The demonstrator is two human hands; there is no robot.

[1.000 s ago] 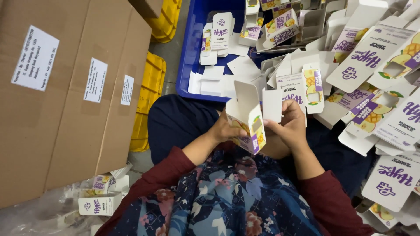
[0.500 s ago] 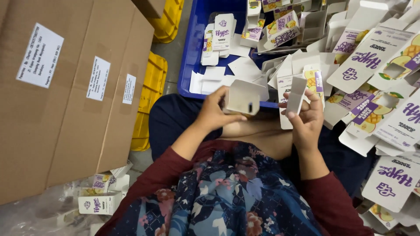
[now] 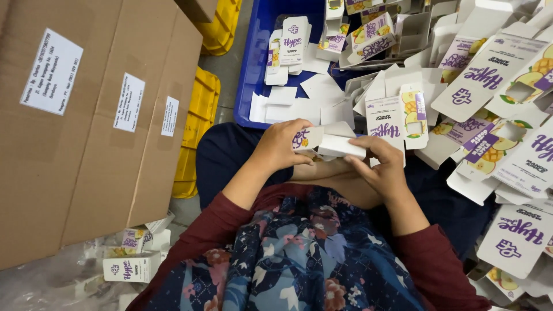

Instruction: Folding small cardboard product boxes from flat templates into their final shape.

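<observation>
Small carton (image 3: 331,144): thin printed card, smooth, faint sheen, plain white inside.
Loose cartons (image 3: 489,75), two o'clock: same coated card.
Crate (image 3: 256,63), twelve o'clock: glossy blue plastic.
Large boxes (image 3: 86,115), nine o'clock: matt brown corrugated cardboard, white paper labels.
Sleeves (image 3: 199,239): soft maroon cloth.

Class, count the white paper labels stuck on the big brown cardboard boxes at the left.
3. All on the brown cardboard boxes: largest label far left, middle label beside it, smallest label nearest the yellow crate. Others may lie out of frame.
</observation>
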